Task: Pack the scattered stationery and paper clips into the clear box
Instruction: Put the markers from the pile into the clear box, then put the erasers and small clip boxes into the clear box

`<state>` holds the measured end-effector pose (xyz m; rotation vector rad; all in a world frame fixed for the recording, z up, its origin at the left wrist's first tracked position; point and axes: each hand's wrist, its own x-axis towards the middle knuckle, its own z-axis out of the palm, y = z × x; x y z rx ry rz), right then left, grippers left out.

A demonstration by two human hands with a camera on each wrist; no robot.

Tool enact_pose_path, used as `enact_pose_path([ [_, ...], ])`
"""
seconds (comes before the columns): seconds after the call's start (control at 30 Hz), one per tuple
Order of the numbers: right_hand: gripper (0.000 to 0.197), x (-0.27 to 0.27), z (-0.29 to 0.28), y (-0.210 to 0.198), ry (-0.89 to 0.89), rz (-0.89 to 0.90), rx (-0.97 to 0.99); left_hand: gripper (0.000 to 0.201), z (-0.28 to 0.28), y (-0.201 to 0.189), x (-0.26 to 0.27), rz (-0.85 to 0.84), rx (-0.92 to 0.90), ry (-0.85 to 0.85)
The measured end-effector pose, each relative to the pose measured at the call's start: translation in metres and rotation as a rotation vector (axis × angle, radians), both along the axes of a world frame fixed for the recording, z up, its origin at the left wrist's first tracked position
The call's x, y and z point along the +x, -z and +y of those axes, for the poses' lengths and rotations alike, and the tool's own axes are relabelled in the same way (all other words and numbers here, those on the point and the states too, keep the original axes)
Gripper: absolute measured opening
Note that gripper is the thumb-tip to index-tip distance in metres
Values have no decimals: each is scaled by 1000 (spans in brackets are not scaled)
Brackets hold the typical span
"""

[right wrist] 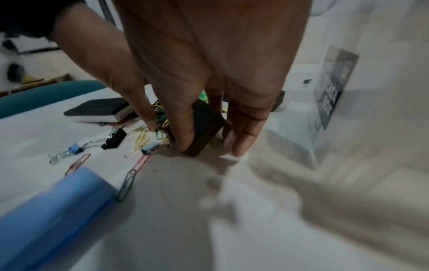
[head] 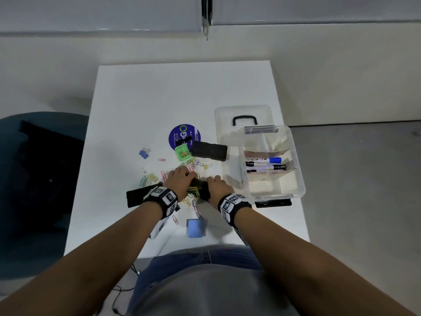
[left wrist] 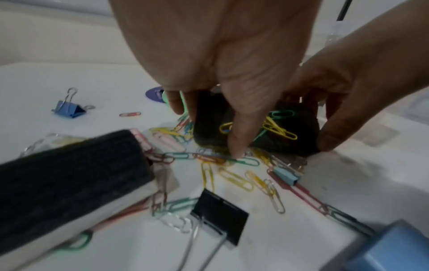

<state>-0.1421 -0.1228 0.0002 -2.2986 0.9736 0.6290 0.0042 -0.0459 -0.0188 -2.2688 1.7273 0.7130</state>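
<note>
Both hands meet over a black eraser block [head: 200, 187] lying on the white table [head: 141, 106], with coloured paper clips [left wrist: 276, 128] clinging to it. My right hand [right wrist: 211, 146] grips the block's right end between thumb and fingers. My left hand [left wrist: 209, 128] closes on the clip-covered left end: its thumb presses clips at the near edge and its fingers curl behind. More loose paper clips [left wrist: 234, 176] lie around it. The clear box [head: 299, 165] stands open to the right with markers [head: 264, 164] inside.
A second black eraser [head: 208, 150], a green case [head: 183, 153] and a purple disc [head: 184, 133] lie beyond the hands. A white-backed eraser [left wrist: 69, 174] lies left, a blue box [head: 194, 228] near me. Binder clips: blue [left wrist: 68, 109], black [left wrist: 219, 213]. The box lid [head: 243, 111] lies behind the box.
</note>
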Motion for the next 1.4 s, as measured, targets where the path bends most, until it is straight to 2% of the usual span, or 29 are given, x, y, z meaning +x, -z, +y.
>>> enact_pose_path([
  [0.1, 37, 1, -4, 1, 120, -100, 49, 46, 3, -3, 6, 83, -90, -41],
  [0.2, 23, 0, -15, -6, 241, -238, 148, 30, 6, -17, 19, 318, -150, -148],
  [0.3, 19, 0, -18, -18, 455, -381, 281, 22, 9, -30, 28, 485, -174, -248],
  [0.37, 15, 4, -19, -23, 613, -423, 385, 25, 10, -36, 27, 554, -188, -362],
  [0.43, 7, 8, -19, -28, 762, -464, 471, 38, 9, -41, 21, 655, -176, -475],
  [0.5, 7, 10, -20, -37, 838, -476, 494, 53, 7, -47, 13, 729, -166, -496],
  [0.57, 12, 12, -22, -39, 855, -463, 491, 61, 6, -52, 3, 746, -180, -474],
  [0.63, 13, 13, -22, -32, 836, -436, 451, 47, 6, -54, -4, 747, -196, -475],
  [0.7, 10, 9, -29, -8, 815, -395, 390, 33, 6, -53, -8, 781, -193, -476],
  [0.77, 10, 7, -33, 5, 799, -390, 399, 32, 7, -49, -10, 819, -186, -487],
  [0.83, 11, 7, -26, -34, 785, -405, 401, 33, 8, -44, -11, 811, -199, -492],
  [0.97, 10, 8, -19, -51, 766, -422, 501, 39, 3, -34, -10, 645, -232, -555],
  [1.07, 6, 8, -15, -50, 778, -409, 562, 27, 0, -24, -2, 486, -191, -588],
  [1.13, 7, 8, -12, -51, 790, -386, 602, 24, 1, -21, 3, 463, -135, -626],
  [1.23, 9, 7, -13, -51, 817, -377, 626, 36, 4, -26, 2, 474, -111, -672],
  [1.3, 6, 6, -15, -50, 819, -379, 645, 48, 6, -32, -2, 513, -137, -634],
  [1.4, 9, 5, -20, -53, 836, -399, 647, 49, 11, -48, -9, 748, -159, -559],
])
